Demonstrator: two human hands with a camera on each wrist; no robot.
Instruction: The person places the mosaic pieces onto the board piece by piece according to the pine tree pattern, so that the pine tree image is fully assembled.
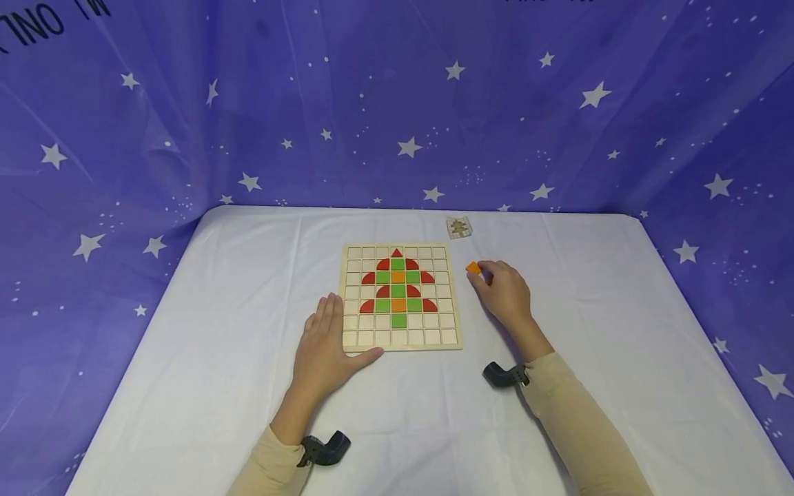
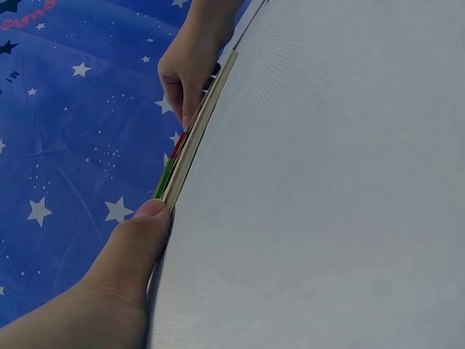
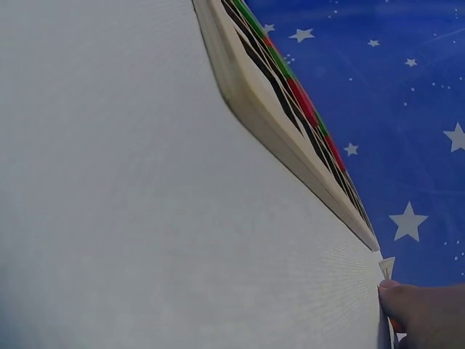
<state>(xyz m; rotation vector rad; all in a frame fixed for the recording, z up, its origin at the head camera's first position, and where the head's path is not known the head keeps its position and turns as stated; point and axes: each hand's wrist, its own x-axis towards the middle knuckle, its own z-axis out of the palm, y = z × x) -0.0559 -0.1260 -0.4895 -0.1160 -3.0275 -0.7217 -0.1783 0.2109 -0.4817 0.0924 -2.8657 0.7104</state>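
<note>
A square wooden grid board (image 1: 367, 338) lies on the white cloth, its cells bearing red, green and orange pieces in a tree shape. My left hand (image 1: 322, 351) rests against the board's left side with straight fingers, the thumb at its front edge. In the left wrist view that thumb (image 2: 131, 251) touches the board's corner (image 2: 190, 145). To the right of the board, my right hand (image 1: 505, 293) pinches an orange square tile (image 1: 473, 268) between thumb and fingertips. In the right wrist view, the right hand (image 3: 429, 313) shows only partly at the lower right.
Behind the board, a small picture card (image 1: 459, 228) with a tree pattern lies near the table's far edge. White cloth (image 1: 217, 344) covers the table. A blue-purple starry curtain (image 1: 372, 103) hangs behind it and along the sides. Dark wrist devices (image 1: 325, 449) sit on both arms.
</note>
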